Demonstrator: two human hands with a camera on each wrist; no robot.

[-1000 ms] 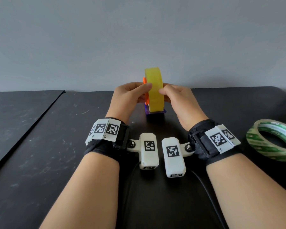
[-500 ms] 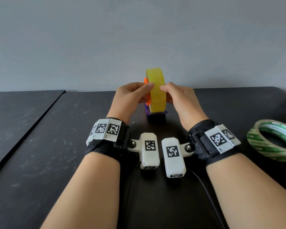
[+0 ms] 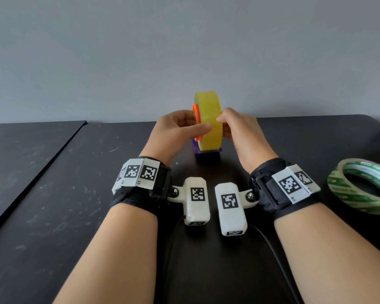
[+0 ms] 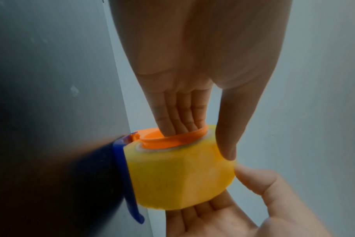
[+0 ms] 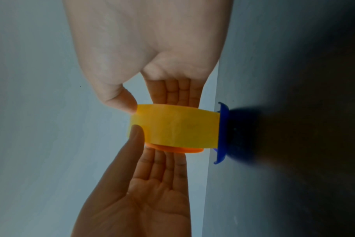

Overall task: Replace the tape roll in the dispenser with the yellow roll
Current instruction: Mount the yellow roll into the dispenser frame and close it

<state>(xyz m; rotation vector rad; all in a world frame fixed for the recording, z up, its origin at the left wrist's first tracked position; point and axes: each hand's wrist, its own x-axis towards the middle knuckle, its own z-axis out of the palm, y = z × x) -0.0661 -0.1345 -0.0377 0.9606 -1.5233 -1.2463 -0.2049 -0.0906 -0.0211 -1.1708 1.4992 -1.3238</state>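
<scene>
You've got the yellow roll (image 3: 208,121) standing on edge over the blue dispenser (image 3: 207,152), mid-bench, far from you, and it already sits on the orange hub (image 3: 195,122).

Your left hand (image 3: 177,130) is on the left face. The left wrist view shows its fingers (image 4: 179,115) straight, tips in the hub's open end, and its thumb lying flat across the yellow rim. It presses rather than curls round.

Your right hand (image 3: 239,130) is on the right face. Its fingers (image 5: 177,93) lie flat against that side, and its thumb tip bends onto the roll's outer band, so the roll is pinched between thumb and fingers.

Progress, judged from this: the old roll looks to be out. A green-printed tape roll (image 3: 362,185) lies flat on the bench, far right, well apart from the dispenser. The yellow one is on the hub and down at the dispenser, its bottom edge meeting the blue base.

I can't tell whether the hub is fully seated in its cradle, because your hands and the roll hide the slots.

Likely left:
- Press the hub home.
- Let go.
- Maybe pull the tape end to the cutter. No loose end shows.
</scene>
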